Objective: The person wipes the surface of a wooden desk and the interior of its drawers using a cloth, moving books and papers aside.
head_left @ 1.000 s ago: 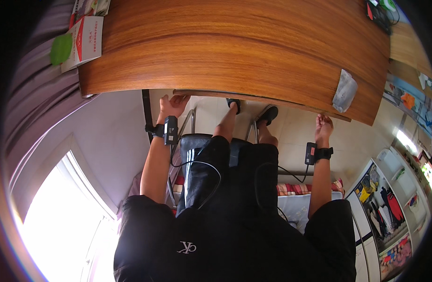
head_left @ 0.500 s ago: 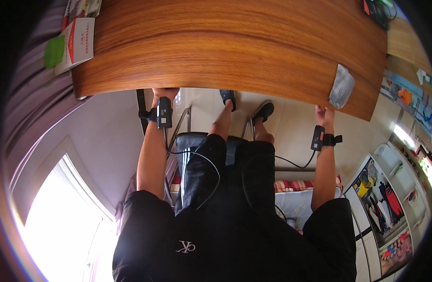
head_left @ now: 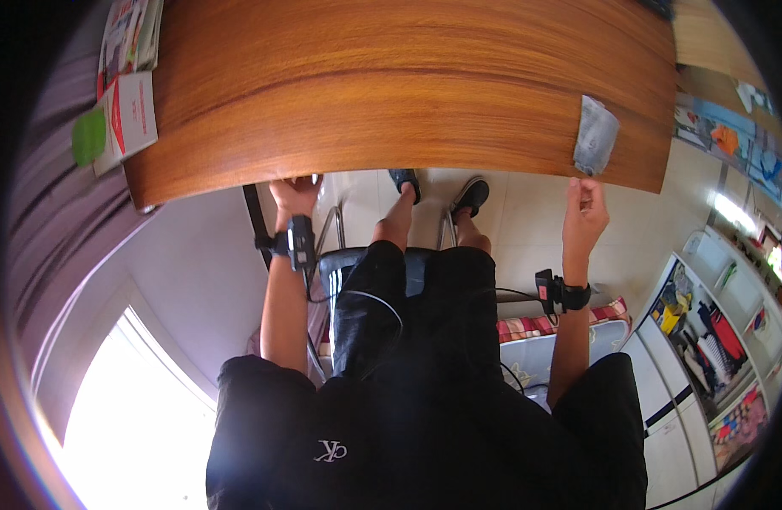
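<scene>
My left hand (head_left: 295, 197) is at the front edge of the wooden desk (head_left: 391, 93), left of my knees. Its fingertips go out of sight at the edge, and a small white spot shows beside them. On the right, my right hand (head_left: 585, 212) is raised to the same edge with its fingers curled together. Its fingertips come right up to the near end of a crumpled grey-white packet (head_left: 597, 136), which lies on the desktop. Whether they pinch the packet or something small, I cannot make out.
A red-and-white box (head_left: 134, 119) with a green piece (head_left: 89, 136) and stacked booklets (head_left: 132, 34) line the desk's left side. Black devices (head_left: 301, 242) with cables are strapped to both wrists. Shelves with clothes (head_left: 705, 331) stand at the right.
Both hands have drawn back toward me from the desk edge, so more of each shows. My right hand's fingers have come up beside the packet. The view has shifted slightly.
</scene>
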### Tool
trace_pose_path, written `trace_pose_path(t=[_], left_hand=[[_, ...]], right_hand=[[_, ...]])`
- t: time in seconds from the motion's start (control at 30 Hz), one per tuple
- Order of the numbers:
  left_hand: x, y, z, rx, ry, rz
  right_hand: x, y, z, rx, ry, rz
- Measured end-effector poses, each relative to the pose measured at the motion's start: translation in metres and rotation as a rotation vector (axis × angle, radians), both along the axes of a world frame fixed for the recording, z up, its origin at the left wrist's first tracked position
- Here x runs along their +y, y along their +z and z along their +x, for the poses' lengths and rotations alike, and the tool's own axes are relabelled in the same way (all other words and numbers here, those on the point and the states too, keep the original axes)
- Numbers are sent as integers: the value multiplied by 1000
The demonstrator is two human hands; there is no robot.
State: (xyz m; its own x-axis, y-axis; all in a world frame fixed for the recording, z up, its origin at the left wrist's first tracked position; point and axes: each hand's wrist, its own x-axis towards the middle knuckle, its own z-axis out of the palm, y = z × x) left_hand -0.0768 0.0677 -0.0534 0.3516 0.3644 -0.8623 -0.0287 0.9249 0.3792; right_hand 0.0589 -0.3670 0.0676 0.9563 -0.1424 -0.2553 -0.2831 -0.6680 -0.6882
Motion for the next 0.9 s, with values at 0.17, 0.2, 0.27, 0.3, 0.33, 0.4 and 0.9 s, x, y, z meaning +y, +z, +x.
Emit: trace_pose_path(t=[0.17, 0.2, 0.27, 0.3, 0.33, 0.4, 0.9], left_hand=[[-56, -14, -19, 153, -75, -181], [-66, -16, -15, 195, -94, -241], [-75, -29, -12, 230, -147, -353], [-76, -38, -11, 220, -184, -415], [-76, -31, -6, 227, -284, -358], [-97, -30, 17, 223, -397, -246], [-231, -148, 76, -276, -937, -175]], right_hand=[[18, 9, 51, -690, 95, -427], [19, 6, 60, -688, 88, -419], [22, -5, 69, -591, 58, -421], [24, -10, 67, -497, 34, -434], [31, -21, 65, -485, 40, -438], [39, -32, 60, -486, 56, -412], [67, -75, -100, -624, 100, 355]])
